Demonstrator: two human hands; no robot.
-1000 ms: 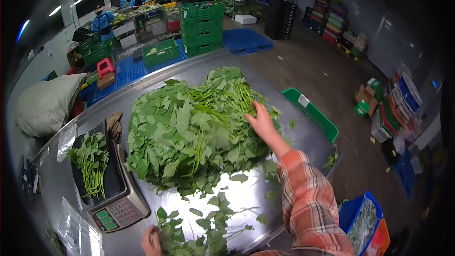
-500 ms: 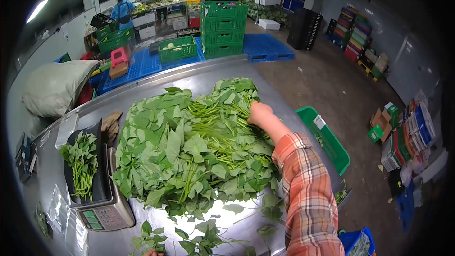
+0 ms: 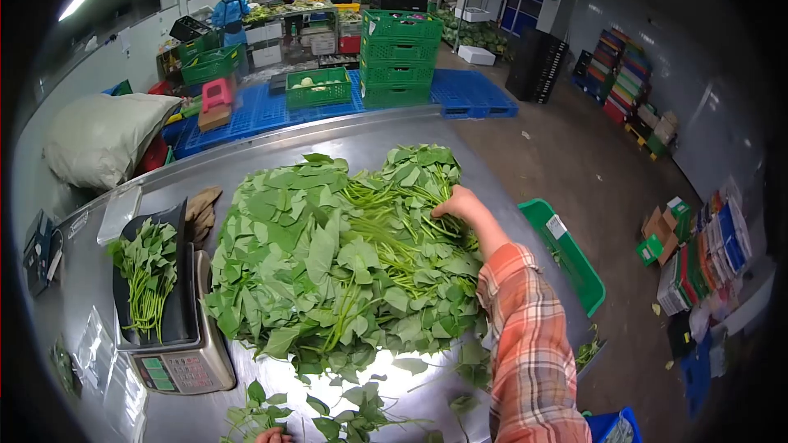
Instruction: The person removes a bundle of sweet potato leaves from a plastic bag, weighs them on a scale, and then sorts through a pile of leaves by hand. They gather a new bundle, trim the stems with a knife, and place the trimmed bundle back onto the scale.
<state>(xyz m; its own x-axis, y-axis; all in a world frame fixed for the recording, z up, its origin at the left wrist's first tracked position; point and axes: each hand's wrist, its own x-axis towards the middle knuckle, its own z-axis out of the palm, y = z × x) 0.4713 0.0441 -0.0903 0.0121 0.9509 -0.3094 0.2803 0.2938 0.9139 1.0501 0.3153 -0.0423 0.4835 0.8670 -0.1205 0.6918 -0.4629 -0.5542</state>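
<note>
A big heap of leafy greens with long green stems [image 3: 295,254] covers the middle of the metal table. My right hand [image 3: 464,204], in a plaid sleeve, reaches to the heap's right side, with its thumb and fingers closed on some stems there. Only the fingertips of my left hand [image 3: 273,436] show at the bottom edge. They are curled against a small leafy sprig [image 3: 253,412]. To the left, a bunch of the same greens [image 3: 150,275] lies on the black tray of a weighing scale [image 3: 187,367].
Loose leaves [image 3: 357,410] lie near the table's front. Behind the scale is a brown glove [image 3: 202,212]. A green crate [image 3: 566,258] stands right of the table. Stacked green crates [image 3: 400,53] and a white sack [image 3: 103,139] are beyond it. Co-workers [image 3: 231,15] stand far back.
The view has shifted slightly, so everything sits a little lower and further right. My right hand stays at the heap's right side, its thumb showing more clearly over the stems.
</note>
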